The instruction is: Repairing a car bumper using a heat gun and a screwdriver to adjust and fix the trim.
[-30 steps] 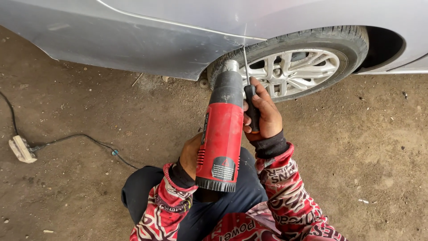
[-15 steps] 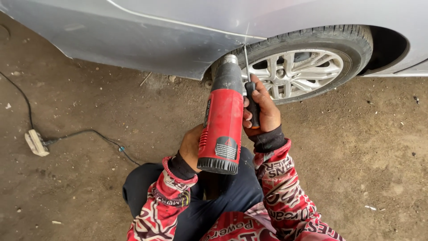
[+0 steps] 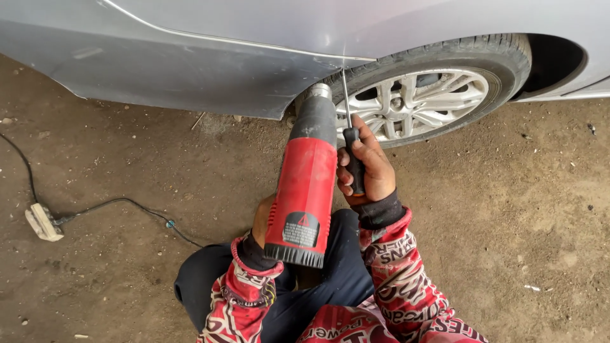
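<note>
A red heat gun (image 3: 305,190), gripped from beneath in the left hand (image 3: 262,219), aims its nozzle at the lower edge of a grey car panel (image 3: 210,76) beside the wheel (image 3: 426,101). The right hand (image 3: 368,168) has its fingers closed round a screwdriver (image 3: 351,143) pressed to the seam. Lingering heat could blister paint; the tip might slip and gouge it.

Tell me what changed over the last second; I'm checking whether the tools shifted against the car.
Little changed. The view drifted, so the socket block on the ground sits lower and nearer the left edge. The left hand still grips the red heat gun, nozzle at the silver car body beside the wheel. The right hand still holds the screwdriver, tip at the panel edge.
</note>
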